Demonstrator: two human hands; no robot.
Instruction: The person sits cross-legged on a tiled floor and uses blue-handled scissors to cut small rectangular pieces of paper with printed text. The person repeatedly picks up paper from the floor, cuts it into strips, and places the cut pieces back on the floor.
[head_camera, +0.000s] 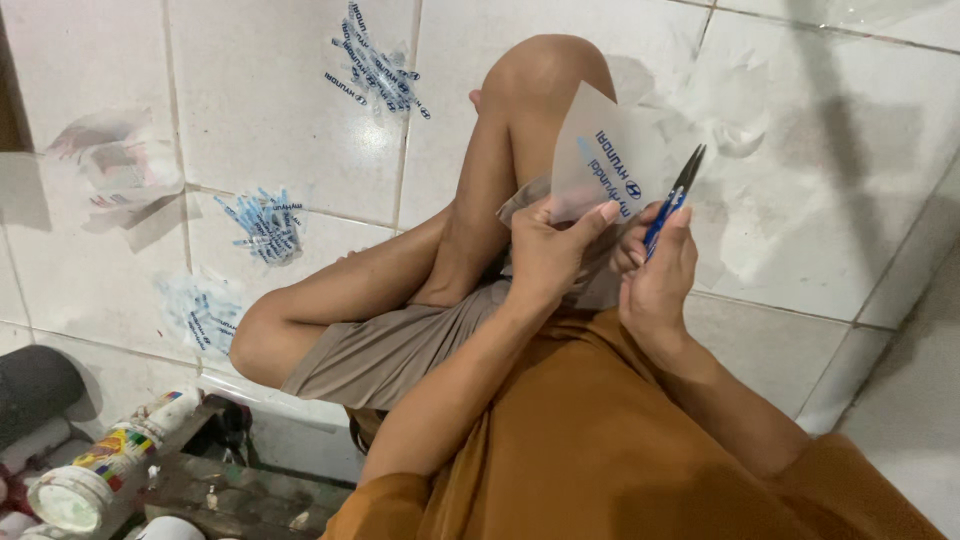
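At the lower left a white plastic jar (92, 478) with a colourful label lies tilted beside a dark roll (32, 388) and other clutter; what the jar holds cannot be told. Above it, on the white tiled floor (270, 90), lie a clear plastic wrapper (120, 165) and three loose piles of small printed strips: one near the bent knee (205, 312), one just above it (265, 226), and one farther up the tiles (378, 68). The piles sit well apart, with bare tile between them.

In the middle the person sits cross-legged in tan shorts and an orange shirt. The left hand (545, 250) is closed on the lower edge of a translucent printed sheet (608, 160), thumb in front, holding it upright above the lap. Just beside it, the right hand (655, 275) grips blue-handled scissors (675, 195), whose dark blades point up and stand next to the sheet's right edge.

To the right the tiles lie bare, crossed by grout lines and broad shadows, and marked with pale smears.
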